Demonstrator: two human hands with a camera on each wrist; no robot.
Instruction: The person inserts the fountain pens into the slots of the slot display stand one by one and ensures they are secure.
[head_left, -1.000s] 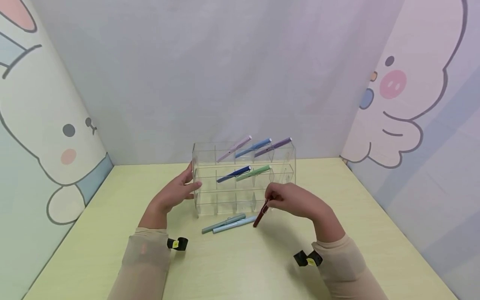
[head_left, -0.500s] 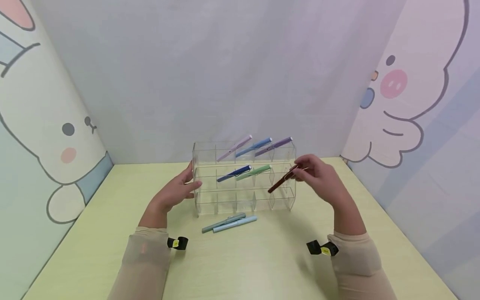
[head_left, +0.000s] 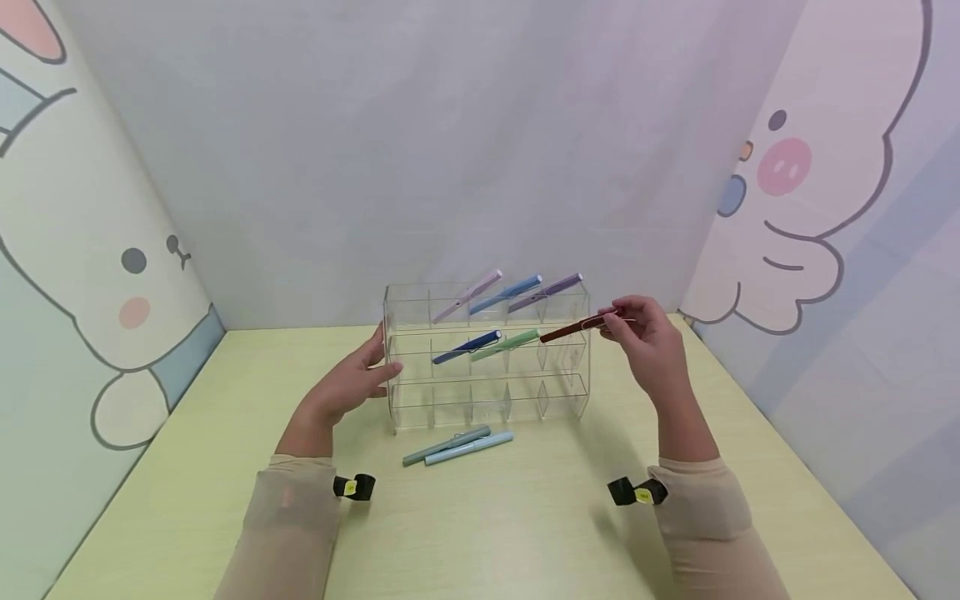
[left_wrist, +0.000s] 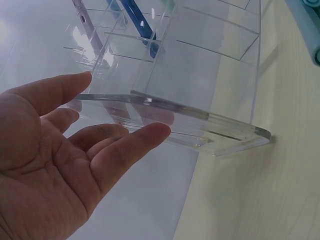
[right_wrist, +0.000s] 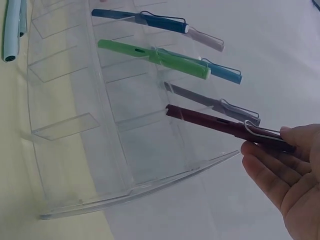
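Observation:
A clear acrylic pen rack (head_left: 487, 392) with three tiers of compartments stands on the table. My left hand (head_left: 352, 383) touches its left side panel, fingers spread and fairly straight in the left wrist view. At the rack's right end my right hand (head_left: 648, 346) pinches a dark red pen (right_wrist: 215, 121) by its clip end; its other end points left over the middle tier. That tier bears a dark blue pen (head_left: 467, 347) and a green pen (head_left: 506, 344). On the top tier lie a pink-lilac pen (head_left: 468, 296), a blue pen (head_left: 506, 294) and a purple pen (head_left: 546, 292).
A grey-green pen (head_left: 446, 446) and a light blue pen (head_left: 468, 448) lie touching on the pale yellow table (head_left: 480, 533) before the rack. A grey curtain (head_left: 450, 150) hangs behind. Cartoon-printed panels (head_left: 67, 275) flank the table.
My right hand has lifted the dark red pen from near the table up and right to the middle tier's height, turning it nearer to level. The left hand keeps its place at the rack.

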